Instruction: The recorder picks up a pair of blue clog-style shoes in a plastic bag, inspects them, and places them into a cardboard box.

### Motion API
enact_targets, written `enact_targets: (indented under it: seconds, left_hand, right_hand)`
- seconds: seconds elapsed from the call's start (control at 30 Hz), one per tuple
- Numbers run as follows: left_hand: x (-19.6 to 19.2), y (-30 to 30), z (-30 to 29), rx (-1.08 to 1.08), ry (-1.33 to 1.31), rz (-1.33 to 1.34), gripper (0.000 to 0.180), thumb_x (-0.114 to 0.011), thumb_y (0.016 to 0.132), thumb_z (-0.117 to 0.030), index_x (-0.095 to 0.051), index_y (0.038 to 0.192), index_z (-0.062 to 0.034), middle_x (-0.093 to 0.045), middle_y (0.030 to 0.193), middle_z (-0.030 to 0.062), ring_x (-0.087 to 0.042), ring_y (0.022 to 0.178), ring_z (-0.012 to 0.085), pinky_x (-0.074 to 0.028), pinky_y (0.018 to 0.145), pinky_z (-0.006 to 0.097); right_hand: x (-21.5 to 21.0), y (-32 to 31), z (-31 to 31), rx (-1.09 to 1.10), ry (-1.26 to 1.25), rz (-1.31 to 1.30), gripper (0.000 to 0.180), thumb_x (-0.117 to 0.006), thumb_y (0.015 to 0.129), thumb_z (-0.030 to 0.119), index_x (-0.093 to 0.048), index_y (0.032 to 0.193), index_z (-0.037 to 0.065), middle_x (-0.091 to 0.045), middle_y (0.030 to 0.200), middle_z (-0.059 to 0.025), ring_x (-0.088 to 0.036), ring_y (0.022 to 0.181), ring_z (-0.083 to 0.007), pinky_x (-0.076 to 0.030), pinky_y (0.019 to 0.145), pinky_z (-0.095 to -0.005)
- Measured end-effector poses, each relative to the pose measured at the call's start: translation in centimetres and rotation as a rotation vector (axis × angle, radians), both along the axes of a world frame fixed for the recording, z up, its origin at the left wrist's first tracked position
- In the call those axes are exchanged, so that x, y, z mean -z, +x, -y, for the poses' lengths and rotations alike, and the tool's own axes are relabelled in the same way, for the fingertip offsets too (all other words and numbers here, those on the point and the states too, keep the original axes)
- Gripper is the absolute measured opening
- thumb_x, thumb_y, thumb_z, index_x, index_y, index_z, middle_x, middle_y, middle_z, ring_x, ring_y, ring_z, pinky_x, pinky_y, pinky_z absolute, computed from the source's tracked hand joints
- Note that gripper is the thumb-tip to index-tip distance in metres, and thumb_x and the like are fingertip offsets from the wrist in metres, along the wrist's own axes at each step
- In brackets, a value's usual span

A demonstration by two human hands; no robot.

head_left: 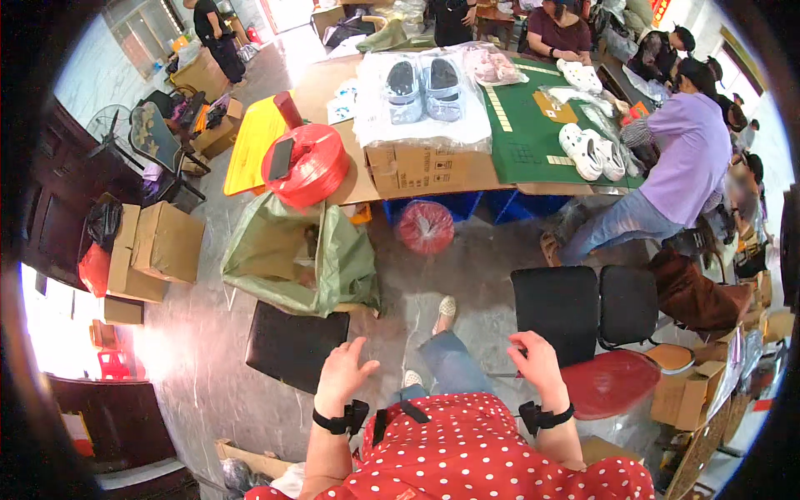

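Observation:
My left hand [345, 367] is raised in front of me with its fingers apart and nothing in it. A black chair seat [293, 343] lies just beyond and below it. My right hand [536, 357] hovers likewise, thumb away from the fingers and holding nothing, close to the black chair [557, 310]. Black straps are around both wrists. Ahead on the worktable, a pair of blue-grey clogs [423, 87] rests on white plastic over a cardboard box [425, 169]. White clogs [593, 153] stand on the green mat [521, 150] to the right.
An open green sack [275, 250] stands before the table's left part. Above it, a roll of red plastic twine [307, 171] carries a phone [282, 158]. A second red roll [426, 227] is on the floor. A co-worker in a lilac shirt [683, 158] leans over the table. Cardboard boxes [167, 242] line the left.

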State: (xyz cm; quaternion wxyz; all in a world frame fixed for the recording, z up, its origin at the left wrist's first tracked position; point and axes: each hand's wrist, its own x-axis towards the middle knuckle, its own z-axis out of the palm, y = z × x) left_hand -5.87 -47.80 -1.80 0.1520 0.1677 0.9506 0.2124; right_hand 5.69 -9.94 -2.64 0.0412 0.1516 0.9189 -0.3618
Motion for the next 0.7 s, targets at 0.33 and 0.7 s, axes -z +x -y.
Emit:
enact_targets:
  seconds: [0.33,0.7]
  left_hand:
    - [-0.6,-13.0,-5.6,0.028,-0.082,0.181,0.055,-0.073,0.078,-0.032,-0.056,0.124,-0.0068,-0.064,0.105,0.0226,-0.061,0.101,0.0392,-0.05,0.086,0.047]
    - [-5.7,-25.0,-13.5,0.011,0.185,0.025,0.053,-0.071,0.083,-0.022,-0.052,0.13,-0.0045,-0.055,0.131,0.0181,-0.052,0.12,0.0379,-0.043,0.1,0.04]
  right_hand:
    - [-1.6,-16.7,-5.3,0.049,-0.072,-0.159,0.023,-0.068,0.084,0.016,-0.066,0.104,0.004,-0.068,0.097,-0.0119,-0.067,0.088,-0.0261,-0.052,0.078,-0.036]
    - [-1.4,-27.2,-11.3,0.125,-0.111,-0.163,0.019,-0.069,0.084,0.014,-0.067,0.1,0.005,-0.067,0.092,-0.0092,-0.067,0.083,-0.0214,-0.052,0.067,-0.032]
